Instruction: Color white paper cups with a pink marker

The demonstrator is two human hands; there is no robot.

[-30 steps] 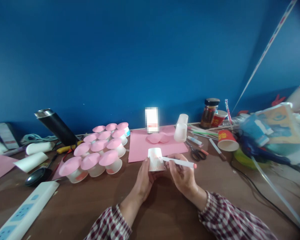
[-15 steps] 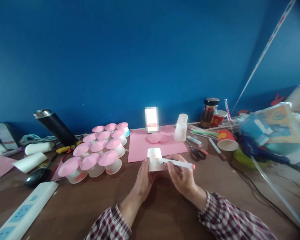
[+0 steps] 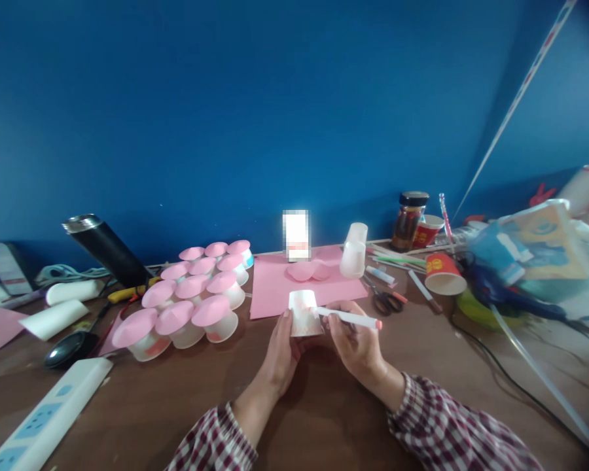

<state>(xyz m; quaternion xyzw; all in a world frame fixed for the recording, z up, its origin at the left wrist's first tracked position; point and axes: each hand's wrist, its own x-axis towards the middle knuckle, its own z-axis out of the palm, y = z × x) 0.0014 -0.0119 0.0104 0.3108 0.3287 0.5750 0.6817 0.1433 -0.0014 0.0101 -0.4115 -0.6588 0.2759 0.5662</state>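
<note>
My left hand [image 3: 281, 350] is closed round the lower left side of a white paper cup [image 3: 304, 314], which stands upside down with a faint pinkish mark on its side. In my right hand [image 3: 356, 347] is a white marker pen [image 3: 351, 318] with a pink end, its tip against or very close to the cup's right side. Behind the cup lies a pink paper sheet [image 3: 269, 291] bearing pink paper pieces [image 3: 307, 270]. To the left stand several upturned cups with pink cone tops [image 3: 213, 311].
Scissors [image 3: 387, 299], a glue stick [image 3: 381, 275] and a red paper cup [image 3: 444, 275] lie to the right, near a jar [image 3: 410, 221]. Two stacked white cups [image 3: 353, 258] stand at the back. A power strip [image 3: 44, 418], a mouse [image 3: 71, 348] and a black flask [image 3: 108, 248] are left.
The pen's tip has shifted very slightly left on the cup. The whole view has drifted a little; both hands keep their holds.
</note>
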